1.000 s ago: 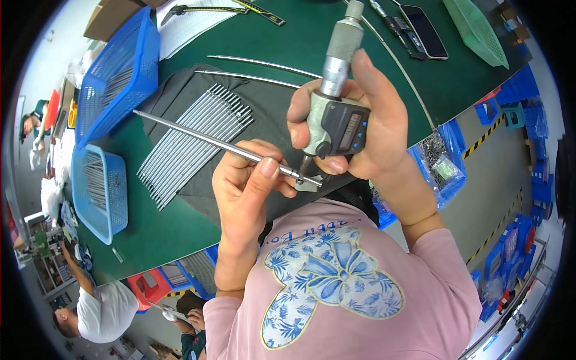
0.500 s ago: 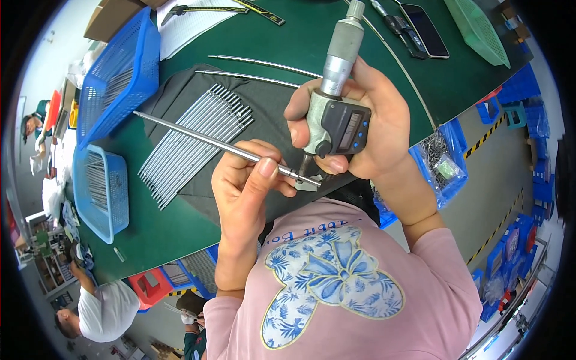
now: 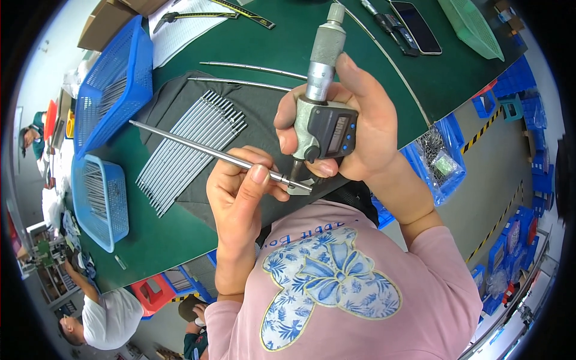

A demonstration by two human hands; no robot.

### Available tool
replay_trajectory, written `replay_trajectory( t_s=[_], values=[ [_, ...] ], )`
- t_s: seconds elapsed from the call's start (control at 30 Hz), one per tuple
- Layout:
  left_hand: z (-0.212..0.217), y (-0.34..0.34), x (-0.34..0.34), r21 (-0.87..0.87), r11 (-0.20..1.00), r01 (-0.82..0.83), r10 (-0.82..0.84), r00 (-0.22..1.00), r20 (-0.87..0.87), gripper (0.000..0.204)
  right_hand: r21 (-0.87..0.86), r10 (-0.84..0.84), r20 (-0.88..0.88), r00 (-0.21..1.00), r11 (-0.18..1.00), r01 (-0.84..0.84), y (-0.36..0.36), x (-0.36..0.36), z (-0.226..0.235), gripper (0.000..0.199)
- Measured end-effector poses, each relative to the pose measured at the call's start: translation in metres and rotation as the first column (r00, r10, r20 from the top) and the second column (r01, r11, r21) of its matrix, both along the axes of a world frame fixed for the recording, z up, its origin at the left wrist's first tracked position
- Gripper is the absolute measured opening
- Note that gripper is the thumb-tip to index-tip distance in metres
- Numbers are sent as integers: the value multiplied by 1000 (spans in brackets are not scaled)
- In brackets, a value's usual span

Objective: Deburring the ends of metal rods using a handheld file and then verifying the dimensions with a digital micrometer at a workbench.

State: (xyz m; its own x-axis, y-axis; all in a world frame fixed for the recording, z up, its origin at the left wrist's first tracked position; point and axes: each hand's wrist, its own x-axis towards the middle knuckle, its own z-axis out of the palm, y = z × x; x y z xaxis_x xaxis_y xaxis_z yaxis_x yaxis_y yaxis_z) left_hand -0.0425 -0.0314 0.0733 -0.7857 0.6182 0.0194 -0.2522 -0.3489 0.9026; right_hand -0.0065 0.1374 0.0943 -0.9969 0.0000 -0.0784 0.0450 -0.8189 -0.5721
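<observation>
My left hand (image 3: 243,192) pinches a thin metal rod (image 3: 192,146) near its stepped end, and the rod slants up to the left. In my right hand (image 3: 366,120) is a digital micrometer (image 3: 332,129), thimble pointing up, its small screen facing me. The rod's near end lies at the micrometer's measuring jaws, low in front of my chest; whether both faces touch it I cannot tell. A row of similar rods (image 3: 189,150) rests on a dark cloth (image 3: 162,108) beyond my left hand. Two more rods (image 3: 252,68) lie apart, farther up the cloth, partly behind my right hand.
Two blue baskets (image 3: 141,66) of rods stand at the table's left. Calipers (image 3: 174,18) lie on paper at the back. Another micrometer (image 3: 393,27), a phone (image 3: 417,27) and a green basket (image 3: 474,30) are at the back right. Two people (image 3: 111,318) are at lower left.
The view has shifted slightly, so the table things sit a little differently. Both hands keep their grips, with the rod end still at the micrometer's jaws.
</observation>
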Motion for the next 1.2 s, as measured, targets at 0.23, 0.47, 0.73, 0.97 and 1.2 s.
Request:
replay_trajectory(
  t_s=[0.23, 0.47, 0.73, 0.97, 1.2],
  values=[
    [1, -1, 0, 4, 1000, 9, -9, 1000, -18, 15, -17, 47, -3, 999, 999, -47, 2, 0, 0, 67],
    [2, -1, 1, 4, 1000, 3, -3, 1000, -22, 15, -23, 61, 1, 998, 998, -61, 3, 1, 1, 75],
    [1, -1, 4, -6, 1000, -9, 9, 1000, 1, 15, -27, 28, -3, 1000, 999, -28, 1, 2, -2, 64],
    [-1, -3, -3, 5, 1000, 10, -10, 1000, 7, 16, -13, 7, 3, 1000, 1000, -7, 0, -2, -3, 66],
    [16, -35, -9, -15, 998, -67, 67, 997, 37, 23, 288, 1, -49, 999, 958, 14, 16, -11, -3, 52]
  ],
)
